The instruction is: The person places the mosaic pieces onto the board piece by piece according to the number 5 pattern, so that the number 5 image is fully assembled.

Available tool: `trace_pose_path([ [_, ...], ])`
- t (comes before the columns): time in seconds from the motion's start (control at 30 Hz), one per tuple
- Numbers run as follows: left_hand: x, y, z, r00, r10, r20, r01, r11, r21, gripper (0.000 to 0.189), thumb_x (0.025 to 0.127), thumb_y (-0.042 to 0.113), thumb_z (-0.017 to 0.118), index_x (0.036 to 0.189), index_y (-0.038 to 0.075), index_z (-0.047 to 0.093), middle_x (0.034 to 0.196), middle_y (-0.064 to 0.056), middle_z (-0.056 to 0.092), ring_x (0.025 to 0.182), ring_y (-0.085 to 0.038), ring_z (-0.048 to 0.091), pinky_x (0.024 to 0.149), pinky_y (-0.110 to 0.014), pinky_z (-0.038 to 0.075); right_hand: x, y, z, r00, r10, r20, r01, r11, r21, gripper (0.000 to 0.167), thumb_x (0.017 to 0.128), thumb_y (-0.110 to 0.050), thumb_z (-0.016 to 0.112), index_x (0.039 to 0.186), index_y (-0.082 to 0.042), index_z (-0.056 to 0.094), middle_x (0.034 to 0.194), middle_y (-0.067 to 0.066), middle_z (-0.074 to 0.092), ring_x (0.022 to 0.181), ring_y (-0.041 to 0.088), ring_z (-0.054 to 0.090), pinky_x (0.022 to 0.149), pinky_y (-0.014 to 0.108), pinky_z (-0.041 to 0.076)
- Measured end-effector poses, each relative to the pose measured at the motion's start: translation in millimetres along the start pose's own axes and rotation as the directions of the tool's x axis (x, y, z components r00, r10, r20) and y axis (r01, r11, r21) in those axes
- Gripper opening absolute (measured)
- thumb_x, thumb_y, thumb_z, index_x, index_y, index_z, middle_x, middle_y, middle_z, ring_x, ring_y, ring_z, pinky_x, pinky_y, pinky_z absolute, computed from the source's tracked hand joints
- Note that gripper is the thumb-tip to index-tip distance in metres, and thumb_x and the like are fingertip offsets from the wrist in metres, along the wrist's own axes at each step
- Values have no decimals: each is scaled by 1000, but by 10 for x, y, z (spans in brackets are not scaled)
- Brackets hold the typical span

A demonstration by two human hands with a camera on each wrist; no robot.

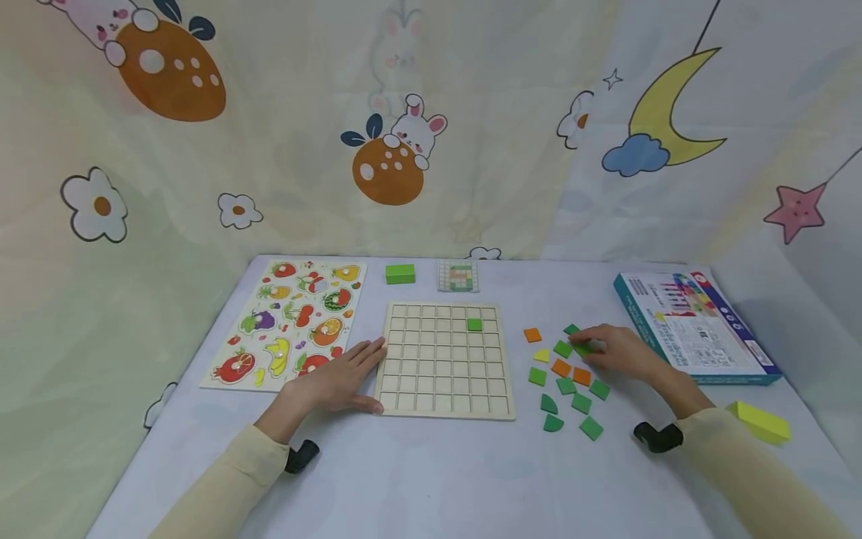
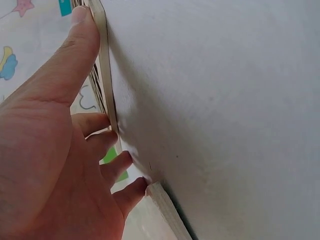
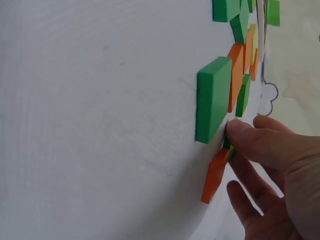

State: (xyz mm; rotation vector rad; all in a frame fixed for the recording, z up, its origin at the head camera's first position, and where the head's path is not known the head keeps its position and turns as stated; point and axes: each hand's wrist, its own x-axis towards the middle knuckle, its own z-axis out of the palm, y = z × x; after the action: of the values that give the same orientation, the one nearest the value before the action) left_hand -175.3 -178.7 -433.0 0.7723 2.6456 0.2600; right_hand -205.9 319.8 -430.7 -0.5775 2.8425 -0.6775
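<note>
A pale wooden grid board lies in the middle of the table with one green square tile in a cell near its upper right. My left hand rests against the board's left edge, its fingers extended and the thumb by the near left corner. Right of the board, my right hand pinches a green tile between thumb and fingers, low over the loose pieces. In the right wrist view, an orange tile sits just beneath those fingers, and a larger-looking green tile lies beside the thumb.
Several green and orange squares, a yellow triangle and two green quarter-rounds lie loose. A fruit picture board, green block and small pattern card stand around the grid; a box and yellow block lie right.
</note>
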Motion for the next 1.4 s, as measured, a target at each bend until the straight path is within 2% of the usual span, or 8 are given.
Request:
trace_pose_path([
  [0.2,5,-2,7,1000,6,-9,-6,1000,-3,102,81,59,67,155,9,19,164,-7,12,150,-34,14,118,-50,27,16,26,20,999,43,-14,-43,999,3,33,88,-10,69,120,-7,68,121,17,67,115,38,57,98,58,46],
  [0.3,8,-6,13,1000,6,-7,-6,1000,-3,103,80,60,67,155,9,19,164,-7,12,150,-34,14,118,-50,26,31,12,15,998,68,-18,-68,998,-2,33,88,-13,70,120,-9,68,120,16,66,109,34,58,94,53,51],
  [0.47,8,-23,23,1000,2,-3,-2,1000,0,103,80,60,67,155,9,18,164,-6,12,150,-34,14,118,-50,26,172,-170,-3,995,100,-25,-100,995,-2,36,89,-17,69,125,-11,65,120,14,65,102,28,56,87,46,53],
  [0.57,6,-33,28,1000,1,-3,-1,1000,3,103,80,60,67,155,9,18,165,-6,11,150,-34,14,118,-50,26,337,-347,21,998,43,-44,-43,999,-5,39,88,-17,71,125,-9,65,118,12,67,105,29,58,93,51,50],
  [0.67,13,-40,39,1000,3,-1,-3,1000,4,103,80,61,66,156,10,18,165,-6,11,150,-33,14,118,-50,26,507,-535,71,997,-37,-67,37,999,5,40,86,-17,73,123,-6,66,114,11,70,104,29,61,94,53,49],
  [0.87,27,-41,61,1000,12,-2,-12,1000,7,103,81,60,66,156,10,17,165,-6,9,151,-34,13,119,-50,25,840,-863,233,985,-150,-88,153,988,29,37,86,-15,73,121,-6,67,113,9,71,100,27,63,83,44,53],
  [1.13,20,14,34,1000,10,-2,-10,1000,-11,101,81,58,68,155,9,20,165,-7,11,150,-34,14,119,-49,26,1198,-1180,489,989,-132,-59,138,986,95,39,87,-19,73,123,-8,66,111,7,71,99,24,64,84,41,52],
  [1.4,7,14,24,1000,7,-11,-6,1000,10,101,81,58,68,155,9,20,164,-7,12,150,-34,16,118,-49,28,1367,-1306,713,989,-113,-92,121,988,91,34,87,-20,73,120,-10,69,108,4,72,95,21,65,85,39,53],
])
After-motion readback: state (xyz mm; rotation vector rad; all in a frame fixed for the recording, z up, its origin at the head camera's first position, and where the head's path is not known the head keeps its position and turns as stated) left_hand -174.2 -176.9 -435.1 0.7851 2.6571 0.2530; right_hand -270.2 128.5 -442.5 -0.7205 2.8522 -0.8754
